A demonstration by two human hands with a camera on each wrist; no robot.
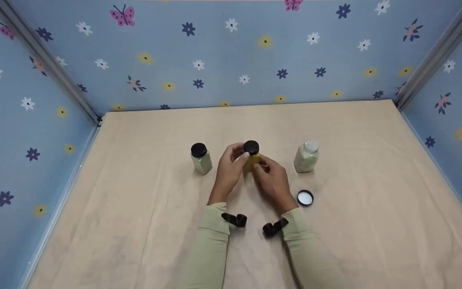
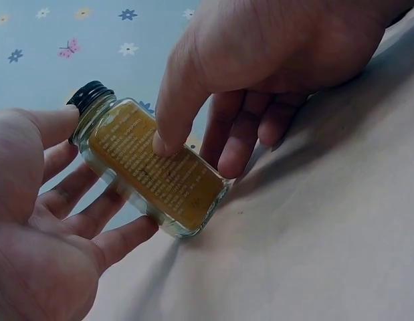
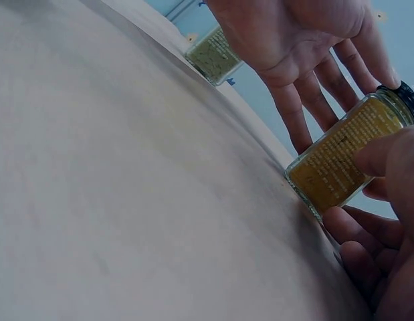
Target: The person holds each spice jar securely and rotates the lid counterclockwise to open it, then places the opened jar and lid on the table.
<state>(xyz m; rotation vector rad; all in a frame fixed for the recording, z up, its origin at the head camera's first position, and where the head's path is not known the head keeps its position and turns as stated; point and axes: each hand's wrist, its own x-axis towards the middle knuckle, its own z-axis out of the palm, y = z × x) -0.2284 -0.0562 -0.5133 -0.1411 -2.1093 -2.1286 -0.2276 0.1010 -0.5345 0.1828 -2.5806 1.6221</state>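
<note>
Between the left hand (image 1: pixel 229 167) and the right hand (image 1: pixel 274 180), the yellow jar (image 1: pixel 250 163) is held upright — black cap (image 1: pixel 251 147) topmost; the left, thumb at the cap, grips its left side; the right — just as near — pinches lower down.

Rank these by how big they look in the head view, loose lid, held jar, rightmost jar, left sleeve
Largest first:
1. Left sleeve
2. Rightmost jar and held jar: order unsure, held one partly hidden
3. Loose lid
</note>
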